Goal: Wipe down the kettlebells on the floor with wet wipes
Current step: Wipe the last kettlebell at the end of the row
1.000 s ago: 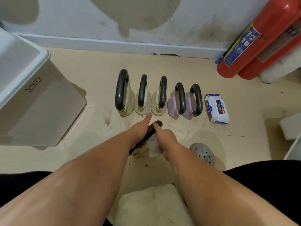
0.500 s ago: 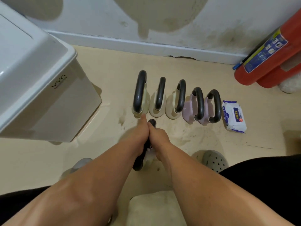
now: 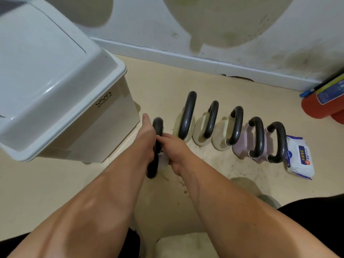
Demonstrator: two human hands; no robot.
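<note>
Leftward we swung the held kettlebell (image 3: 157, 125), left hand (image 3: 147, 144) gripping it, right hand (image 3: 176, 148) pinching a wipe (image 3: 163, 158); whether the row (image 3: 238, 125) is wiped we cannot tell.

3 cream kettlebells (image 3: 200, 128) and, right of them, 2 pale lilac kettlebells (image 3: 240, 152) all have black handles, like the near kettlebell (image 3: 157, 126). The wipe (image 3: 164, 159) is white; the wipes pack (image 3: 299, 159) white with blue print. Left bin (image 3: 55, 81): white lid, cream body. Beige floor (image 3: 242, 168), dark smudges. Red extinguisher (image 3: 314, 108).
</note>
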